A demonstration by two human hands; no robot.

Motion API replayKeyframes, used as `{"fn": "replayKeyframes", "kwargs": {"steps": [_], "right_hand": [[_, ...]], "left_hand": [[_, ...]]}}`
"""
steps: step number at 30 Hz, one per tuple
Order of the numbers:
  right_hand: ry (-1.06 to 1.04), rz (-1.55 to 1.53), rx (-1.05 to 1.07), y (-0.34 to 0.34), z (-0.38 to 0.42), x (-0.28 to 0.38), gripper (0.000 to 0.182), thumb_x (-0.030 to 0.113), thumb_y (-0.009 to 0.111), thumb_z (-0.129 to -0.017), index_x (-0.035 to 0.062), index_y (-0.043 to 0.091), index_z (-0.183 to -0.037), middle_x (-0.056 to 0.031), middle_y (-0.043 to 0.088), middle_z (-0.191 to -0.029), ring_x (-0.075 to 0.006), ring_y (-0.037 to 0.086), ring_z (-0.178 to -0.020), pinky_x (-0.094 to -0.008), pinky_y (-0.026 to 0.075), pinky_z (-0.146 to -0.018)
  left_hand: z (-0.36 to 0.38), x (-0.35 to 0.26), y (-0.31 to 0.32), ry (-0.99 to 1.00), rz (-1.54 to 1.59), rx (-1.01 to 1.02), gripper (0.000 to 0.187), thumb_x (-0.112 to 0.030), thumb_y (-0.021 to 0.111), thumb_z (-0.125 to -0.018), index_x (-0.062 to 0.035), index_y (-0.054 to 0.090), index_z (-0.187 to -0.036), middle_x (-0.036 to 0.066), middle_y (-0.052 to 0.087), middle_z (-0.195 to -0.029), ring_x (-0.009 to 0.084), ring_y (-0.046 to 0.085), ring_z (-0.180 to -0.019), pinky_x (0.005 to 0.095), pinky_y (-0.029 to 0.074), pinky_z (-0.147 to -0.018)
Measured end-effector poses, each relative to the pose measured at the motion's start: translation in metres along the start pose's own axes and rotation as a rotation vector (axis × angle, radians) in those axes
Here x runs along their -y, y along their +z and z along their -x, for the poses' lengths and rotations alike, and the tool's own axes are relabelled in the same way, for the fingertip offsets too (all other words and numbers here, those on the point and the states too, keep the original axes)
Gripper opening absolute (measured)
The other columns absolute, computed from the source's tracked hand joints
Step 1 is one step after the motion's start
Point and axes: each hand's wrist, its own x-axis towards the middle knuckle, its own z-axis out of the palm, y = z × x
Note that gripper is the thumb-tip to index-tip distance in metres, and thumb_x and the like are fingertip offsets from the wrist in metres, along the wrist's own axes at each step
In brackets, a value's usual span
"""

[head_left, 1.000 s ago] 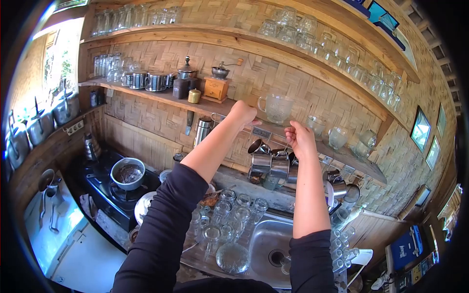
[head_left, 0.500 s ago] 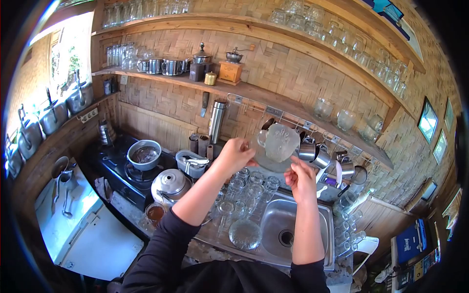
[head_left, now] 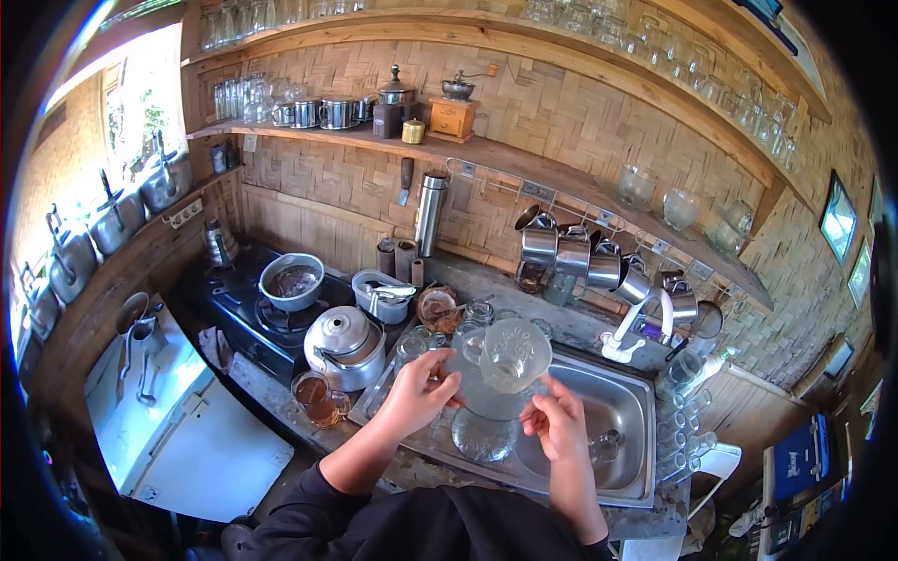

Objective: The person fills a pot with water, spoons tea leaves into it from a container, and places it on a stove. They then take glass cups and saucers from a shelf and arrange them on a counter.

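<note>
Between my hands is a clear glass saucer (head_left: 486, 404) with a frosted-looking glass cup (head_left: 516, 360) on it, the cup's handle toward the left. My left hand (head_left: 423, 391) is closed on the saucer's left edge. At the right edge, my right hand (head_left: 557, 421) pinches the rim, fingers curled. Below the saucer, a round patterned glass piece (head_left: 485, 439) lies on the drainboard beside the sink. Several drinking glasses (head_left: 412, 348) stand just behind, partly hidden by the cup and saucer.
A steel sink (head_left: 629, 449) lies to the right, with stacked glasses (head_left: 683, 439) beyond it. On the left are a kettle (head_left: 344, 348), a glass mug of brown liquid (head_left: 320, 400) and a stove with a pot (head_left: 292, 282). Steel mugs (head_left: 572, 254) hang under the shelf (head_left: 580, 192).
Both hands have lowered the cup and saucer from in front of the hanging mugs to just above the drainboard. The view has shifted slightly.
</note>
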Motion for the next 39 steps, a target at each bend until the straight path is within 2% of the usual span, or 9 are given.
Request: {"fn": "replayKeyframes", "kwargs": {"steps": [4, 11, 16, 18, 25, 27, 33, 39], "right_hand": [[0.096, -0.011, 0.031, -0.005, 0.005, -0.02, 0.042, 0.001, 0.045, -0.081, -0.0079, 0.04, -0.121, -0.0132, 0.059, -0.063, -0.0156, 0.052, -0.044, -0.0236, 0.043, -0.042], [0.238, 0.049, 0.159, -0.004, -0.006, -0.033, 0.043, 0.009, 0.055, -0.084, -0.0043, 0.04, -0.122, -0.0102, 0.056, -0.056, -0.0126, 0.048, -0.037, -0.0227, 0.037, -0.034], [0.271, 0.072, 0.283, 0.014, -0.013, -0.037, 0.035, 0.011, 0.057, -0.084, -0.0027, 0.045, -0.114, -0.0084, 0.055, -0.055, -0.0116, 0.047, -0.037, -0.0216, 0.034, -0.032], [0.249, 0.089, 0.315, 0.025, -0.015, -0.039, 0.022, 0.009, 0.053, -0.085, -0.001, 0.049, -0.105, -0.0081, 0.052, -0.051, -0.011, 0.044, -0.034, -0.0211, 0.032, -0.031], [0.333, 0.161, 0.532, 0.07, -0.019, -0.06, 0.028, 0.011, 0.055, -0.086, -0.0011, 0.047, -0.109, -0.0061, 0.054, -0.054, -0.0087, 0.046, -0.036, -0.0192, 0.033, -0.032], [0.36, 0.167, 0.625, 0.088, -0.013, -0.067, 0.032, 0.014, 0.059, -0.085, -0.0017, 0.046, -0.109, -0.0057, 0.056, -0.054, -0.0081, 0.047, -0.037, -0.019, 0.033, -0.033], [0.347, 0.249, 0.89, 0.154, 0.022, -0.09, 0.028, 0.016, 0.057, -0.085, 0.0, 0.047, -0.107, -0.0029, 0.054, -0.056, -0.007, 0.047, -0.039, -0.0172, 0.034, -0.033], [0.483, 0.241, 1.195, 0.229, 0.104, -0.119, 0.029, 0.013, 0.056, -0.085, 0.0018, 0.047, -0.11, -0.0018, 0.052, -0.058, -0.0065, 0.046, -0.039, -0.0174, 0.034, -0.034]], "left_hand": [[0.022, 0.014, 0.0, -0.06, 0.005, -0.046, 0.035, -0.003, 0.051, -0.086, 0.0103, 0.04, -0.116, 0.01, 0.054, -0.077, 0.0184, 0.064, -0.069, 0.0257, 0.054, -0.059], [0.051, 0.028, -0.002, -0.12, 0.027, -0.144, 0.035, -0.003, 0.051, -0.086, 0.009, 0.04, -0.117, 0.009, 0.055, -0.079, 0.0177, 0.064, -0.07, 0.0237, 0.053, -0.058], [0.073, 0.018, -0.008, -0.107, -0.02, -0.283, 0.036, -0.004, 0.052, -0.086, 0.0064, 0.04, -0.119, 0.007, 0.054, -0.078, 0.0146, 0.063, -0.069, 0.023, 0.051, -0.057], [0.083, 0.021, -0.013, -0.099, -0.061, -0.336, 0.036, -0.004, 0.052, -0.086, 0.0057, 0.041, -0.119, 0.006, 0.053, -0.078, 0.0134, 0.062, -0.068, 0.0233, 0.051, -0.057], [0.132, 0.02, -0.03, -0.067, -0.038, -0.593, 0.036, -0.005, 0.052, -0.087, 0.0041, 0.041, -0.12, 0.004, 0.052, -0.077, 0.0097, 0.059, -0.067, 0.0239, 0.051, -0.057], [0.152, 0.015, -0.034, -0.065, -0.032, -0.681, 0.036, -0.004, 0.051, -0.088, 0.0042, 0.04, -0.121, 0.004, 0.053, -0.077, 0.0108, 0.06, -0.068, 0.0235, 0.051, -0.058], [0.235, 0.004, -0.055, -0.039, -0.057, -0.892, 0.037, -0.004, 0.049, -0.088, 0.0048, 0.039, -0.122, 0.005, 0.053, -0.078, 0.0122, 0.062, -0.07, 0.0229, 0.051, -0.059], [0.353, -0.027, -0.055, 0.001, -0.069, -1.176, 0.039, -0.004, 0.049, -0.088, 0.0063, 0.038, -0.124, 0.004, 0.052, -0.078, 0.0113, 0.062, -0.07, 0.0224, 0.051, -0.06]]}}
